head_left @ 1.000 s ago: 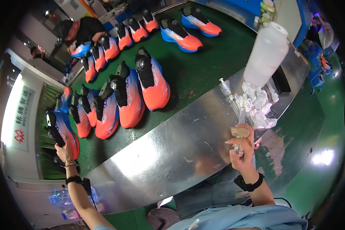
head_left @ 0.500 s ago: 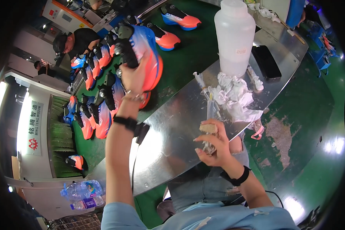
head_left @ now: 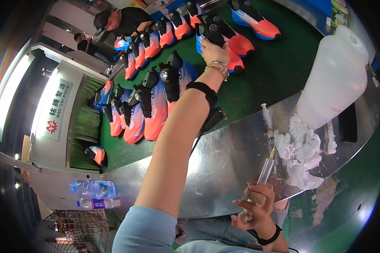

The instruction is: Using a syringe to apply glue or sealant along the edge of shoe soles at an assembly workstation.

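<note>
At the back of the green surface, my left hand [head_left: 216,54] grips an orange-and-blue sneaker [head_left: 237,64] with a black collar. Its fingers are partly hidden, and another sneaker [head_left: 241,44] of the same kind stands close beside it. Low in the view, my right hand [head_left: 262,213] is curled round a rough tan block [head_left: 255,197] with a crumbly greyish lump at its lower end. Just beyond those fingers a clear syringe [head_left: 266,169] with a yellow-based needle lies on the metal tabletop [head_left: 223,156].
Several matching sneakers [head_left: 156,109] stand in rows on the green surface [head_left: 266,71]. White crumpled cloth [head_left: 302,147], a second syringe [head_left: 267,116], a large white plastic bottle [head_left: 335,80] and a black phone [head_left: 348,122] occupy the right. Across the surface, a person [head_left: 133,23] handles sneakers.
The sneaker in my left hand has moved away and to the right, down among the others at the back. My right hand keeps the tan block. The whole view has shifted.
</note>
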`<act>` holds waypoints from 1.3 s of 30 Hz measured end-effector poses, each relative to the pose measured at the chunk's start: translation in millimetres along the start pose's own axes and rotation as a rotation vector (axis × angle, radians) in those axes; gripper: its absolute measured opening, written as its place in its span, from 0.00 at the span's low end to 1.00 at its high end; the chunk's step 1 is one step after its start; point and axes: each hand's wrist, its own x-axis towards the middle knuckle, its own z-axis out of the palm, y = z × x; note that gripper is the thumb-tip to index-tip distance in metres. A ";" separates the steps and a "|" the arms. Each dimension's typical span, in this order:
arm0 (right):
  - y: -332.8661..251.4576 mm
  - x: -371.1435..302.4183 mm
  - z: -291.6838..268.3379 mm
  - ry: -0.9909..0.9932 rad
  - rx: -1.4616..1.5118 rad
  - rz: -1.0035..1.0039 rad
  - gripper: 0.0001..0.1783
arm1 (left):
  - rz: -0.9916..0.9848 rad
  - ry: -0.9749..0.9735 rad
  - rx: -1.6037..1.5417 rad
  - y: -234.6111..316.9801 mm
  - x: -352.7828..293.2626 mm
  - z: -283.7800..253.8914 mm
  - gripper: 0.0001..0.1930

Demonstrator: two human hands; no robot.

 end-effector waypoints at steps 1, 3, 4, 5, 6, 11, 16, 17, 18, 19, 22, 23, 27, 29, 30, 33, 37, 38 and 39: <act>1.1 1.3 -0.3 -0.003 0.007 0.002 0.14 | -0.003 0.002 0.007 -1.5 -0.3 -1.2 0.38; 0.7 2.9 0.6 -0.011 -0.019 0.014 0.14 | 0.068 -0.113 -0.029 -8.1 -0.4 -10.6 0.39; 0.0 3.5 1.3 -0.020 -0.013 0.013 0.14 | 0.106 -0.163 -0.028 -14.1 5.0 -21.9 0.40; -0.5 4.1 2.0 -0.021 -0.030 0.011 0.14 | 0.096 -0.154 -0.022 -23.7 7.7 -36.6 0.40; -0.7 5.8 1.7 -0.021 -0.056 0.005 0.15 | 0.134 -0.371 -0.150 -27.8 7.2 -54.5 0.37; -1.5 4.6 -4.3 -0.066 -0.157 0.046 0.14 | 0.606 -0.431 -0.333 -28.6 -51.5 -218.6 0.24; -8.2 5.8 10.3 -0.052 -0.307 -0.007 0.14 | 0.473 -0.127 -0.177 -223.4 -36.6 -306.8 0.31; -12.4 4.7 12.6 -0.035 -0.313 -0.012 0.14 | 0.449 -0.126 -0.095 -255.5 -41.3 -320.9 0.33; -10.4 3.4 14.7 -0.038 -0.332 -0.009 0.13 | 0.413 -0.138 -0.034 -261.9 -46.5 -318.2 0.35; -10.0 3.0 18.5 -0.048 -0.350 -0.013 0.13 | 0.404 -0.137 -0.054 -266.8 -48.7 -312.5 0.35; -10.8 0.6 22.9 -0.039 -0.387 0.004 0.13 | 0.420 -0.051 0.235 -263.2 -57.7 -283.4 0.38; -12.2 -0.9 22.8 -0.034 -0.413 0.006 0.13 | 0.457 -0.032 0.292 -257.7 -58.1 -277.7 0.40; -5.3 -6.0 17.9 -0.025 -0.489 -0.053 0.16 | 0.612 -0.300 0.079 -228.2 -62.5 -247.8 0.43; -7.5 -5.5 14.2 -0.023 -0.439 -0.039 0.16 | 0.383 -0.202 -0.294 -247.3 -55.5 -238.6 0.44; -5.5 -6.6 13.4 -0.031 -0.415 -0.032 0.15 | 0.051 -0.226 -0.553 -240.6 -63.2 -231.5 0.45; -3.2 -5.9 8.1 -0.031 -0.324 -0.030 0.14 | -0.179 -0.439 -0.552 -234.2 -51.0 -231.1 0.47; -3.8 -5.1 5.8 -0.015 -0.278 0.030 0.15 | -0.136 -0.461 -0.749 -204.8 -48.4 -214.4 0.47; -6.4 -4.4 6.9 -0.017 -0.284 0.037 0.15 | -0.143 -0.469 -0.838 -197.2 -44.9 -208.3 0.48; -10.5 -6.3 4.1 -0.036 -0.289 0.022 0.15 | -0.162 -0.464 -0.929 -189.5 -49.4 -205.6 0.48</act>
